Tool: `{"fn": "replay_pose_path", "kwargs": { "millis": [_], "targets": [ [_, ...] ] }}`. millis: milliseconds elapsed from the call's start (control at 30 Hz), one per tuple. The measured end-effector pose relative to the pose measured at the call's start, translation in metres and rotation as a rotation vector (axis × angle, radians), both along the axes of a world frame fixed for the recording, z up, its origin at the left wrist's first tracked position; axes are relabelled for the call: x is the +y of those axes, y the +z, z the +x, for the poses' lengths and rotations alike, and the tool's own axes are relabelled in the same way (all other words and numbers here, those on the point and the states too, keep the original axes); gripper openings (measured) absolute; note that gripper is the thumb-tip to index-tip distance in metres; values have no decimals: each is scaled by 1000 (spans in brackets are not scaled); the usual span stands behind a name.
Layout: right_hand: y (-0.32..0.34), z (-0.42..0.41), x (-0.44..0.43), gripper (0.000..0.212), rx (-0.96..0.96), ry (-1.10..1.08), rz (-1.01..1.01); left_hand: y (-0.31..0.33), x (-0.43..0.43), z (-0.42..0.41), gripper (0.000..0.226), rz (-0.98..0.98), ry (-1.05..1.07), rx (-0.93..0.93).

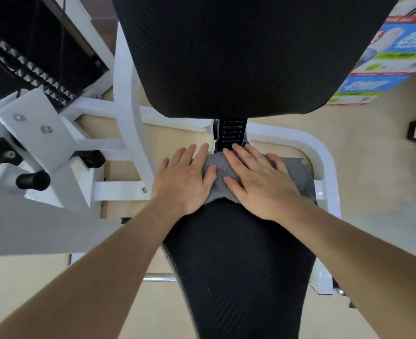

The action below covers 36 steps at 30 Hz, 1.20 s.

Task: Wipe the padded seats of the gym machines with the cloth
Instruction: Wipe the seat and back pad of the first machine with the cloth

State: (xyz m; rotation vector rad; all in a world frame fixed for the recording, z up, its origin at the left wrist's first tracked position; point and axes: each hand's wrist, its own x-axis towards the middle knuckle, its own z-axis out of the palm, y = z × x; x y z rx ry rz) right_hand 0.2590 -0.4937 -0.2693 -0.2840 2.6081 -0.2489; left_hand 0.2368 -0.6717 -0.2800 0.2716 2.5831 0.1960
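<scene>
A grey cloth (297, 177) lies spread over the far end of the black padded seat (238, 265). My left hand (185, 182) presses flat on the cloth's left part, fingers apart and pointing away from me. My right hand (258, 184) lies flat on the cloth beside it, fingers spread. The two hands almost touch at the thumbs. Beyond the seat rises the black padded backrest (238, 50), joined by a black ribbed post (231, 133). Much of the cloth is hidden under my palms.
The machine's white steel frame (128, 113) curves around the seat on the left and far right (324, 157). Black knobs (33, 181) and a toothed belt (31, 69) sit at the left. A colourful poster (392, 52) stands at the upper right on the beige floor (373, 148).
</scene>
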Motion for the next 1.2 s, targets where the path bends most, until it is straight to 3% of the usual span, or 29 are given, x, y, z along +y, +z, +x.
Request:
{"fn": "replay_pose_path", "kwargs": {
  "millis": [233,467,567,700,933,1067,1200],
  "targets": [
    [-1,-3,1,57,-82,-33,7,5,7,5,59,-30,-26,-14],
    [42,100,18,60,-146,-5,-13,39,18,79,62,-21,-178,-34],
    [51,139,25,64,-75,2,-2,53,33,115,61,-9,-213,-48],
    [37,112,38,67,-51,-52,-43,50,44,110,59,-20,-161,-39],
    [-3,22,57,62,12,-120,-49,12,82,27,57,-45,16,9],
    [-1,32,57,60,-10,-127,-46,15,86,41,58,-27,32,-2],
    [21,88,53,59,-42,-86,-38,38,85,106,57,34,43,8]
  ]
}}
